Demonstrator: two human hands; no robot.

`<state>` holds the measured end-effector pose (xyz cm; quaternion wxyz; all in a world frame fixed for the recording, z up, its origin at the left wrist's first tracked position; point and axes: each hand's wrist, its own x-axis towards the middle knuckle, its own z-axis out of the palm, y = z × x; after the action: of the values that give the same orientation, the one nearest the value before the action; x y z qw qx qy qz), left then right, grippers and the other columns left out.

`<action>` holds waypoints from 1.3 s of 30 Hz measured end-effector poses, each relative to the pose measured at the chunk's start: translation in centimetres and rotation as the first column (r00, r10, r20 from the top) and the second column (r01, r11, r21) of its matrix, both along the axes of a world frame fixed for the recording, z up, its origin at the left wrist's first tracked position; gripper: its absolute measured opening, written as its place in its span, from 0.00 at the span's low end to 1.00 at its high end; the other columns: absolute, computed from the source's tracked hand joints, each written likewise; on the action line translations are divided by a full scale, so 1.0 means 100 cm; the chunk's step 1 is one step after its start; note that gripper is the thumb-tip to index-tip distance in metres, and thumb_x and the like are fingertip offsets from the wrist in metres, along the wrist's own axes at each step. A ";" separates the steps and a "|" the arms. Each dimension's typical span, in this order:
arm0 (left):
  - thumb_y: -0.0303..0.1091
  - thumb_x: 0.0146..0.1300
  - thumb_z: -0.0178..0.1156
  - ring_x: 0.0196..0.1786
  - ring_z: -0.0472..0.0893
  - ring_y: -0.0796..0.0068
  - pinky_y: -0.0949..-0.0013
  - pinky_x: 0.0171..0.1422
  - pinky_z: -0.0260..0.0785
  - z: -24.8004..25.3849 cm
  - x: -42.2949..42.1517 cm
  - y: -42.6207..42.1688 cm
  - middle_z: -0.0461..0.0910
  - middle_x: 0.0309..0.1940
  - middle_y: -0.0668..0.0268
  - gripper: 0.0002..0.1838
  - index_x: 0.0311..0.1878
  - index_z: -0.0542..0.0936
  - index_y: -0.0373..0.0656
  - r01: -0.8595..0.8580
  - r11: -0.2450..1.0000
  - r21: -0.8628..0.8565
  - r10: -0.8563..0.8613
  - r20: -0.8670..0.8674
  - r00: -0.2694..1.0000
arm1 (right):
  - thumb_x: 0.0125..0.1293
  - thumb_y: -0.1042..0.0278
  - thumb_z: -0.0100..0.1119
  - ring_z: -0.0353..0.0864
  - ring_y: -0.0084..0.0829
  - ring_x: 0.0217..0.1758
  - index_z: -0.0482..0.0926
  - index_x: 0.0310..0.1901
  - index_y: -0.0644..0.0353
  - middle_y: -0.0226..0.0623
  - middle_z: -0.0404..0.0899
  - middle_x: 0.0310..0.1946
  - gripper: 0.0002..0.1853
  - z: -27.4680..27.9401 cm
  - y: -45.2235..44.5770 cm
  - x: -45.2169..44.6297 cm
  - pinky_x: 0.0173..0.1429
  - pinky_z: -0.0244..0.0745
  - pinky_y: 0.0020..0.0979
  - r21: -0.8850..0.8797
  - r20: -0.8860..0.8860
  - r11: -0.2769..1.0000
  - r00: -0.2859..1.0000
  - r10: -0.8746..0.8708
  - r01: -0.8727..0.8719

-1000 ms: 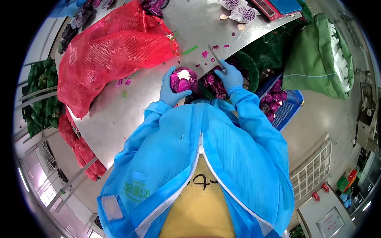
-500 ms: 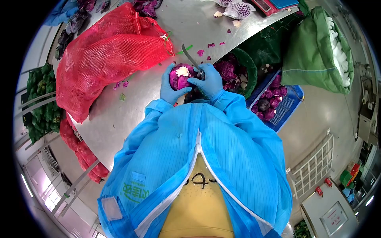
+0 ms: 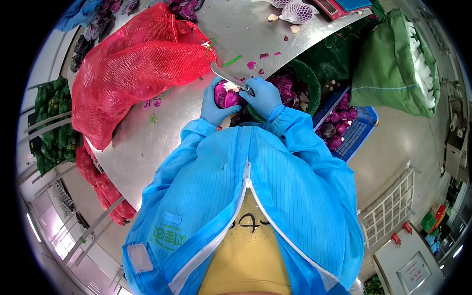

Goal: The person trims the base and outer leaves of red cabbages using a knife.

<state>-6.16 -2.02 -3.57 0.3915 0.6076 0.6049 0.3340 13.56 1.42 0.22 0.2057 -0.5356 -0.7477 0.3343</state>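
Near the table edge in the head view, a red cabbage with a pale cut stem end rests in my gloved left hand, fingers wrapped round its left side. My gloved right hand grips the handle of a knife. Its curved blade points up and left, lying across the top of the cabbage beside the pale stem. Whether the edge touches the cabbage I cannot tell. Below and right of the hands stands a green bin holding purple leaves and trimmings.
A red mesh sack covers the left of the metal table. Scraps of purple leaf lie beyond my hands. To the right are a blue crate with several red cabbages and a green sack. A red scale sits at the back.
The knife has swung left and down, from pointing up beyond the cabbage to lying over its top. My right hand has turned with it; the left still holds the cabbage.
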 end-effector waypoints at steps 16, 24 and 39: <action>0.27 0.39 0.77 0.60 0.73 0.61 0.58 0.61 0.73 0.009 -0.003 0.003 0.68 0.59 0.58 0.50 0.68 0.61 0.49 -0.084 0.964 -0.251 0.216 0.563 0.798 | 0.54 0.67 0.65 0.80 0.35 0.28 0.78 0.36 0.56 0.37 0.77 0.27 0.09 -0.049 -0.018 0.010 0.30 0.73 0.33 0.279 -0.342 0.899 0.910 -0.235 0.337; 0.31 0.48 0.73 0.63 0.71 0.57 0.52 0.63 0.71 -0.010 -0.019 -0.009 0.68 0.63 0.60 0.46 0.70 0.59 0.51 0.253 0.875 -0.413 0.344 0.897 0.277 | 0.67 0.51 0.57 0.71 0.17 0.26 0.75 0.57 0.54 0.25 0.78 0.33 0.21 -0.038 -0.028 0.011 0.30 0.68 0.21 -0.716 -0.628 0.698 0.421 -0.654 0.017; 0.30 0.43 0.76 0.68 0.64 0.55 0.49 0.66 0.67 0.030 -0.003 0.001 0.59 0.68 0.59 0.58 0.74 0.48 0.58 0.200 0.885 -0.419 0.263 0.808 0.528 | 0.64 0.56 0.62 0.67 0.13 0.26 0.65 0.68 0.51 0.23 0.75 0.37 0.32 -0.016 -0.024 0.002 0.28 0.64 0.18 -0.612 -0.789 0.783 0.153 -0.595 -0.114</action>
<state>-6.47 -1.94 -0.57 0.7616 0.2439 0.4096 0.4390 13.79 -1.00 -1.39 0.5206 -0.3533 -0.2121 0.7478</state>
